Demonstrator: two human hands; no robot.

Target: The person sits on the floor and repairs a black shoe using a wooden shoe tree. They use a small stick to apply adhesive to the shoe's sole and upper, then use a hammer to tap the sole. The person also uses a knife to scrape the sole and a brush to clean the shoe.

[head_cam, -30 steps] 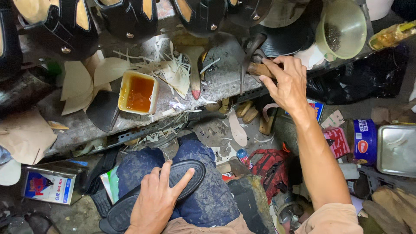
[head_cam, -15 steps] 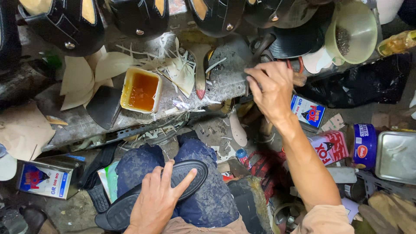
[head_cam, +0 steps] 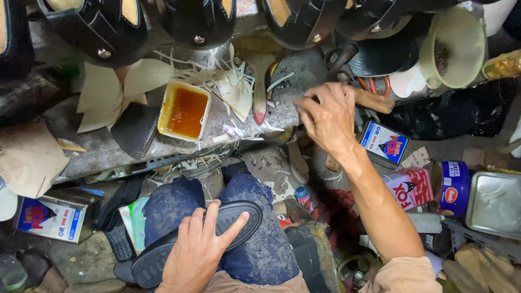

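Observation:
My left hand (head_cam: 198, 250) lies flat with spread fingers on a black shoe sole (head_cam: 239, 220) that rests across my lap, pressing it onto my blue trousers. My right hand (head_cam: 327, 116) is raised over the edge of the worn workbench (head_cam: 103, 146) and is closed round a tool with a wooden handle (head_cam: 373, 101), whose butt sticks out to the right of my fist. The tool's working end is hidden under my fingers.
On the bench stand a square tub of amber glue (head_cam: 184, 110), pale cut-out insoles (head_cam: 103, 92), trimmings and a red-tipped knife (head_cam: 259, 92). Black shoe uppers (head_cam: 108, 27) hang along the top. Tins (head_cam: 54, 217) (head_cam: 386, 142) (head_cam: 455, 189), a metal tray (head_cam: 495, 205) and a funnel-like cup (head_cam: 453, 46) crowd the floor.
My right hand has come left and down from the bench's right end, bringing the wooden-handled tool with it. My left hand has stayed on the sole.

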